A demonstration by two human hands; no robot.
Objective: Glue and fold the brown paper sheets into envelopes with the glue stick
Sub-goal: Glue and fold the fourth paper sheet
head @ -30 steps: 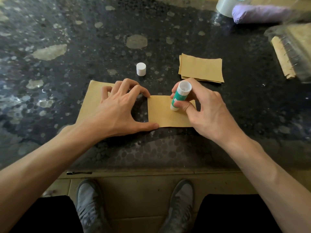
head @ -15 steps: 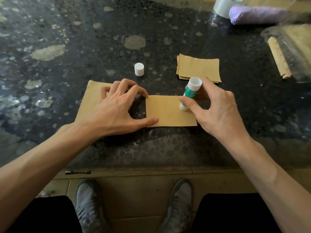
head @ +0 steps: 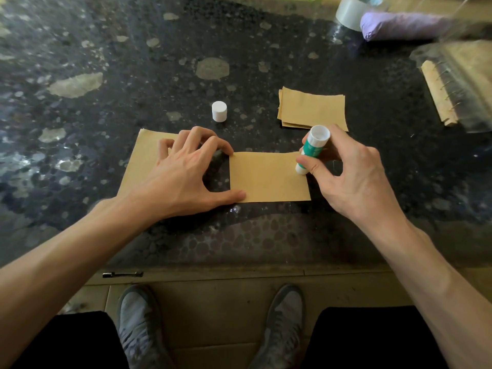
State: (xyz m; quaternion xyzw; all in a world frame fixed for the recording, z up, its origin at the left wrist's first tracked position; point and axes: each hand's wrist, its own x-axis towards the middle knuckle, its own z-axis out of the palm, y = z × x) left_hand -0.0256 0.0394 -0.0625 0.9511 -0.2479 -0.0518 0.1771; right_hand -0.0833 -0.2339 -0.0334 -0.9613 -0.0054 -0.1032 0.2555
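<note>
The right grip (head: 346, 177) pinches the glue stick (head: 312, 149) between thumb and fingers. The stick is tilted, with its lower end on the right edge of the small brown sheet (head: 266, 177) lying on the table (head: 159, 62). The left grip (head: 186, 177) is spread, with a fingertip at the sheet's far left corner and the thumb on its near left corner, the palm over a larger brown sheet (head: 145, 158). The white cap (head: 219, 111) stands just beyond, and a stack of brown sheets (head: 312, 109) lies beyond the glue stick.
</note>
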